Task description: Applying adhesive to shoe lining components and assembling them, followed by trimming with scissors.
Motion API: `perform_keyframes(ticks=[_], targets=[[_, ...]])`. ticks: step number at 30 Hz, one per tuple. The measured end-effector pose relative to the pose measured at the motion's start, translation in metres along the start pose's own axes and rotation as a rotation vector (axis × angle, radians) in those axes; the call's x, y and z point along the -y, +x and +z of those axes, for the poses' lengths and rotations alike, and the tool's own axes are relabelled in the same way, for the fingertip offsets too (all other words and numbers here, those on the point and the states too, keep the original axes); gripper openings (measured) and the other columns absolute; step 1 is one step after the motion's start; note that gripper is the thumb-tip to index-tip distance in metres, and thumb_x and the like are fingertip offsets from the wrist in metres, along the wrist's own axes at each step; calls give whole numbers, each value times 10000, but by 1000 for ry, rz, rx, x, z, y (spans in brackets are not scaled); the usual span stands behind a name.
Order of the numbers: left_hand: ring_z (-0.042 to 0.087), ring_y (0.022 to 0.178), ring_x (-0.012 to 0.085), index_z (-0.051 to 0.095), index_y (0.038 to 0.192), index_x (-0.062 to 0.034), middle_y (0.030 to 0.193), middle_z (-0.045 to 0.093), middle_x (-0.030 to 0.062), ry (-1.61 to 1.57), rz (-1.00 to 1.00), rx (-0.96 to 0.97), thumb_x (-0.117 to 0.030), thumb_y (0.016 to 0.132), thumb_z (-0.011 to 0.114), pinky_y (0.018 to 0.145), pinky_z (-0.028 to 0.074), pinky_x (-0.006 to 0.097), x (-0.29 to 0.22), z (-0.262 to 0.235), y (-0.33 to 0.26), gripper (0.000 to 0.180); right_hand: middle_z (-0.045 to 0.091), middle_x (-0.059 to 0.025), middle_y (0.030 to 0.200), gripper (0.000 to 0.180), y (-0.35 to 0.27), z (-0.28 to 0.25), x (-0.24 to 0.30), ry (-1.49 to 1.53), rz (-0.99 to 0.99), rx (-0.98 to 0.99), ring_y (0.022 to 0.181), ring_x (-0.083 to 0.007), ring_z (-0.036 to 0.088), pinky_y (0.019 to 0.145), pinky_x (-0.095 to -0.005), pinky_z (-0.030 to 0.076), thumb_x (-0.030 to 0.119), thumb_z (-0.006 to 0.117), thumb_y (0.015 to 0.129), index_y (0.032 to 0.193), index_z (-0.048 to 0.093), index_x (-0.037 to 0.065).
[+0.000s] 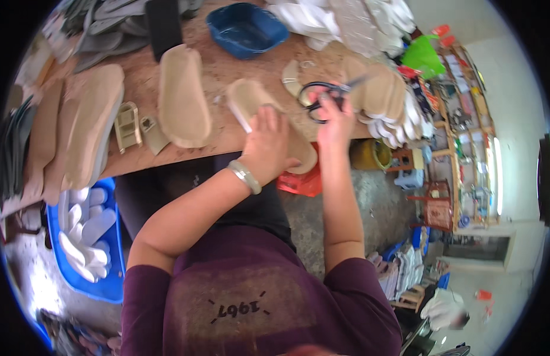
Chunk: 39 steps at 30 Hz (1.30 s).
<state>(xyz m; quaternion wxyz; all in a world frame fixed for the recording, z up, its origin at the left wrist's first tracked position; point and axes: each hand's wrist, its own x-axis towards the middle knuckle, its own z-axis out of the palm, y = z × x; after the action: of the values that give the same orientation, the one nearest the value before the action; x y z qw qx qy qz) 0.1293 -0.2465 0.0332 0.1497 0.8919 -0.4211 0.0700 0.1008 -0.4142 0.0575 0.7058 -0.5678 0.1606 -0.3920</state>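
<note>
A beige insole [244, 95] with a white edge lies slantwise at the front of the table, its near end jutting past the table edge. My left hand [268, 137] grips it from above, fingers laid across the middle and thumb at its near end. Just to the right, my right hand [334, 118] is closed around black-handled scissors [345, 88], whose blades point away to the right and look blurred. Another beige insole [183, 98] rests to the left of my left hand. A curved beige offcut [291, 77] lies behind the scissors.
A blue basin [246, 29] stands at the back. Stacked beige insoles [381, 92] sit to the right, more insoles [96, 118] to the left. A metal die [128, 127] lies near the front edge. Below are a blue tub [118, 279] of white pieces and a yellow bucket [370, 155].
</note>
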Motion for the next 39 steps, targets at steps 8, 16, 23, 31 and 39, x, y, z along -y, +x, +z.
perform_keyframes(ticks=[8,16,23,31,39], targets=[[479,1206,338,500,1253,21,1212,542,209,-366,453,465,-450,728,720,1066,326,421,41,-22,35,740,661,-97,954,384,12,-15,-6,-159,-8,156,835,-229,671,861,-327,513,27,662,855,1218,542,9],[256,1401,392,338,1407,85,1449,337,290,-4,206,73,-700,851,385,1164,40,505,-7,24,-9,963,679,-98,944,285,11,22,-12,-971,-483,806,804,-219,668,716,-303,539,-18,660,783,1063,662,38],[265,1387,415,336,1413,71,1438,351,286,-3,264,123,-692,855,387,1159,67,519,-1,16,-9,946,685,-135,941,359,26,13,-25,-1007,-637,868,825,-271,677,710,-325,543,-84,628,694,1021,685,52],[260,1388,414,343,1423,38,1446,351,268,-9,249,86,-680,840,428,1161,71,508,-1,19,-7,929,681,-126,843,128,47,13,-53,-567,-154,277,731,-158,659,641,-289,533,18,651,855,976,655,-23],[272,1382,417,338,1425,40,1446,345,278,-11,258,108,-673,841,434,1161,84,505,1,21,-10,927,683,-120,875,227,21,14,-12,-863,-182,622,742,-204,669,730,-303,533,8,650,826,1054,654,3]])
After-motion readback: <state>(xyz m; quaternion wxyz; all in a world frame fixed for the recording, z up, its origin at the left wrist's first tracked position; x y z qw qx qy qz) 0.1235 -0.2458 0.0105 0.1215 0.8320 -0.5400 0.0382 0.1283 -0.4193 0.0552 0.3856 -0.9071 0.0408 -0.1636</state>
